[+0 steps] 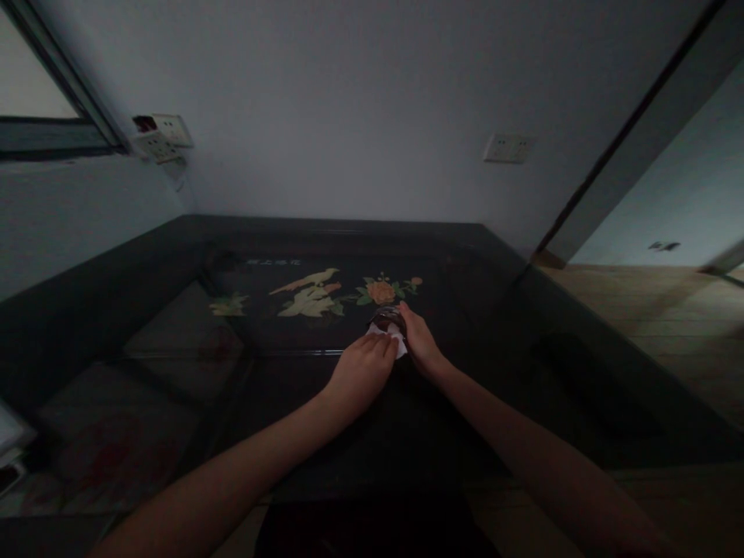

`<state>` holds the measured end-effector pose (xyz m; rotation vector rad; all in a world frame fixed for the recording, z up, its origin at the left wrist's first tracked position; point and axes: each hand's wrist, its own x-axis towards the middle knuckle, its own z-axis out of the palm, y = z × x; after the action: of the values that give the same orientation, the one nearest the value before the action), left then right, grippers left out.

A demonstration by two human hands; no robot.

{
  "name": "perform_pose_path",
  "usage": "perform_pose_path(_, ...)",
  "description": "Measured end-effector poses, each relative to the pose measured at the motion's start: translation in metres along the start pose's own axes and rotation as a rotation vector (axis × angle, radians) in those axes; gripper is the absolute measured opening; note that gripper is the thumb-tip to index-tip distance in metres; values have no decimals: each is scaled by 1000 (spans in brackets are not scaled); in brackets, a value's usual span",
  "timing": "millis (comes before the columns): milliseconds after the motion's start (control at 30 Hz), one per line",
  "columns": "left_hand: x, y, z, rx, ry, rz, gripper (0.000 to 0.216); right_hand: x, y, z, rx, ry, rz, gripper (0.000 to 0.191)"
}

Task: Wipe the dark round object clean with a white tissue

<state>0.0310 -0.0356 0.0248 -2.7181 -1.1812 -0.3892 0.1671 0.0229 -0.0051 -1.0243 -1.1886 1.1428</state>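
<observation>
Both hands meet over the dark table near the middle of the head view. My left hand has its fingers pressed on a white tissue, which lies against the near side of a small dark, shiny, rounded object. My right hand grips that object from its right side, thumb and fingers around its edge. The exact kind of the object is too dark to make out, and its underside is hidden by the hands.
The glossy dark table bears a painted bird and flowers. A dark flat oblong thing lies at the right. A pale object stands at the left edge. Wall sockets sit behind; wooden floor shows at right.
</observation>
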Motion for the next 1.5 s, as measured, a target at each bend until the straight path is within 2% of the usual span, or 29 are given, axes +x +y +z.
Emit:
perform_pose_path(167, -4, 3, 12, 141, 38, -27, 35, 2, -2, -2, -96, -45, -36, 45)
perform_pose_path(333, -4, 2, 8, 9, -14, -32, 38, -1, -6, 0, -84, -46, -55, 47)
perform_pose_path(400, -2, 3, 4, -170, -50, -85, 41, -2, -6, 1, -53, -61, -24, 49)
perform_pose_path(467, 0, 3, 2, -447, -45, -193, 39, -3, -4, 2, 2, -61, 27, 49)
perform_pose_path(633, 8, 2, 6, -1291, 168, -500, 28, -3, 4, 3, 74, -11, 33, 48)
perform_pose_path(700, 10, 1, 7, -1462, 207, -539, 31, -3, 5, 4, 72, -3, 18, 47)
perform_pose_path(733, 10, 1, 6, -1474, 205, -538, 32, -3, 4, 4, 72, -2, 15, 46)
perform_pose_path(833, 6, -1, 1, -1211, 130, -452, 28, -3, -1, 4, 73, 0, 15, 46)
perform_pose_path(900, 3, -2, -3, -896, 53, -310, 27, -2, -4, 3, 81, 1, 18, 46)
perform_pose_path(967, 2, -3, -5, -593, 2, -152, 37, -1, -5, 2, 89, -9, 26, 48)
perform_pose_path(1033, 1, -5, -6, -353, -11, -36, 42, 0, -6, 0, 74, -5, 41, 49)
perform_pose_path(1100, 3, -7, -6, -188, -3, 35, 35, 2, -6, -2, 55, 1, 80, 50)
perform_pose_path(1200, 4, -12, -7, -80, 20, 91, 23, 3, -9, -5, 117, -67, 233, 53)
perform_pose_path(1300, 4, -18, -9, -64, 49, 130, 19, 2, -17, -7, 267, -226, 396, 58)
perform_pose_path(1500, 2, -30, -18, -117, 105, 141, 14, 0, -33, -15, 450, -507, 430, 42)
